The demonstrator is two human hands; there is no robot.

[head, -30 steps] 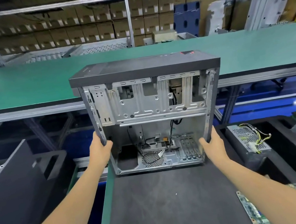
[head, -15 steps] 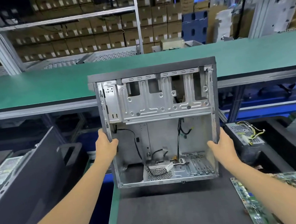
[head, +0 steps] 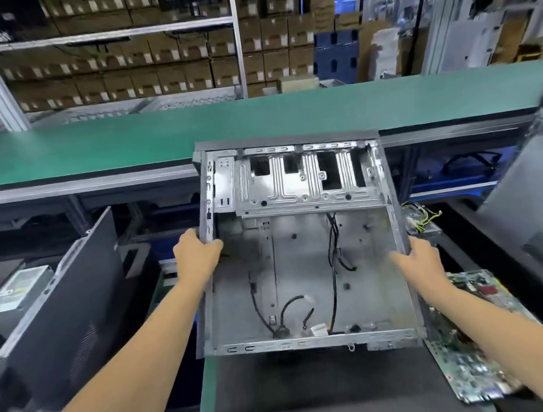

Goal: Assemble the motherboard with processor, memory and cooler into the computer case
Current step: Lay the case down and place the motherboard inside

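Observation:
An open grey metal computer case (head: 305, 260) hangs tilted above the dark mat (head: 315, 393), its open side towards me, loose black cables inside and a drive cage at the far end. My left hand (head: 197, 257) grips the case's left wall. On the right wall my right hand (head: 420, 260) holds the edge with its fingers inside. A green motherboard (head: 467, 342) lies on the mat's right side, partly under the case and my right forearm.
A green conveyor belt (head: 116, 139) runs across behind the case. A black side panel (head: 66, 312) leans at the left beside a power supply (head: 20, 289). Another power supply (head: 419, 221) with coloured wires sits at the right. Shelves of cardboard boxes (head: 140, 60) fill the background.
The case has tipped from upright towards flat and come closer to me, its inner floor now facing up. Both hands stayed on its side walls.

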